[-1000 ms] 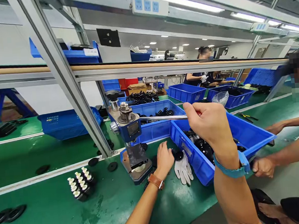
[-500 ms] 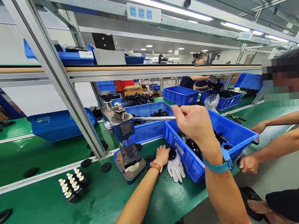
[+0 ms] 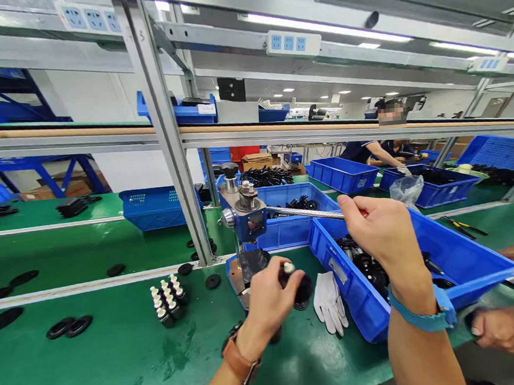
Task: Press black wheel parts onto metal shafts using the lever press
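Observation:
My right hand [image 3: 385, 239] is wrapped round the end of the metal lever [image 3: 305, 212] of a blue bench press [image 3: 250, 224]. Low in front of the press, my left hand [image 3: 267, 295] is closed on a dark part with a white tip [image 3: 288, 267], its lower portion blurred and partly hidden by my fingers. Black round pieces show just beyond these fingers. To the left, several black cylinders with white tops [image 3: 168, 309] stand upright in a tight group. A white glove [image 3: 329, 302] lies between my left hand and the blue bin [image 3: 350, 304].
Behind the press sits another blue bin [image 3: 282, 235] of black parts. Black discs [image 3: 69, 327] lie on the green bench at left. A metal upright [image 3: 168, 146] rises left of the press. At right are a co-worker's hand [image 3: 501, 327] and pliers [image 3: 464, 226].
My left hand has come up off the bench by the glove and now holds the white-tipped part. My right hand stays on the lever. The view has swung left.

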Tool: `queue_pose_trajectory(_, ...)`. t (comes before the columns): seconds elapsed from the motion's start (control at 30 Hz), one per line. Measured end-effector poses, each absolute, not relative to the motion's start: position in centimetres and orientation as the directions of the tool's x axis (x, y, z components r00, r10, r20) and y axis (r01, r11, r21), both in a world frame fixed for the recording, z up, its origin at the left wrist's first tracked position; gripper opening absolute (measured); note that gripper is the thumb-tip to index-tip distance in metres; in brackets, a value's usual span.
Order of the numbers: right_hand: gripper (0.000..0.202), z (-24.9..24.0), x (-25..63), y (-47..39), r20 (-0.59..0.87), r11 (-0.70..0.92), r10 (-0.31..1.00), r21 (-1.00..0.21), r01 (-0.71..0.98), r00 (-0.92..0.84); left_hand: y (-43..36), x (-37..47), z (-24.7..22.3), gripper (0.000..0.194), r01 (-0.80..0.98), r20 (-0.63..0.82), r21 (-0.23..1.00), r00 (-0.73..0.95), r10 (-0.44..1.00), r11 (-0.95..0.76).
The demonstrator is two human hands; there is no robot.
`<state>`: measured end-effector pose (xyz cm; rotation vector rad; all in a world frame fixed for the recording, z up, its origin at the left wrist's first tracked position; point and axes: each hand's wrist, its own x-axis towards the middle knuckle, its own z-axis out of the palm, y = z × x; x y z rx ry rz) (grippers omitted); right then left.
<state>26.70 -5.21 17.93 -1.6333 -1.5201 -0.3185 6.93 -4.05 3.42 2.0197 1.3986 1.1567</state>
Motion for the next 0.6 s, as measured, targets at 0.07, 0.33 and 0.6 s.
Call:
queue_pose_trajectory(0.07,0.057,17.8,26.7,-5.2,0.694,0.106,0.678,-0.418,0.902,0.242,-4.0,4.2,4.6,0.019,0.58,0.432,0.728,0.026,0.902,-0.366)
queue_pose_trajectory(0.33,0.058,15.1,26.6,-5.8,0.712,0.084,0.635,-0.45,0.889,0.3,1.0,0.6,4.9,0.029,0.696,0.384,0.688,-0.106,0.917,-0.207)
queue_pose_trajectory(0.6,0.054,10.0,25.8,-6.6,0.716,0.12,0.563,-0.565,0.816,0.413,1.6,0.8,4.2,0.041,0.634,0.377,0.741,-0.117,0.919,-0.223)
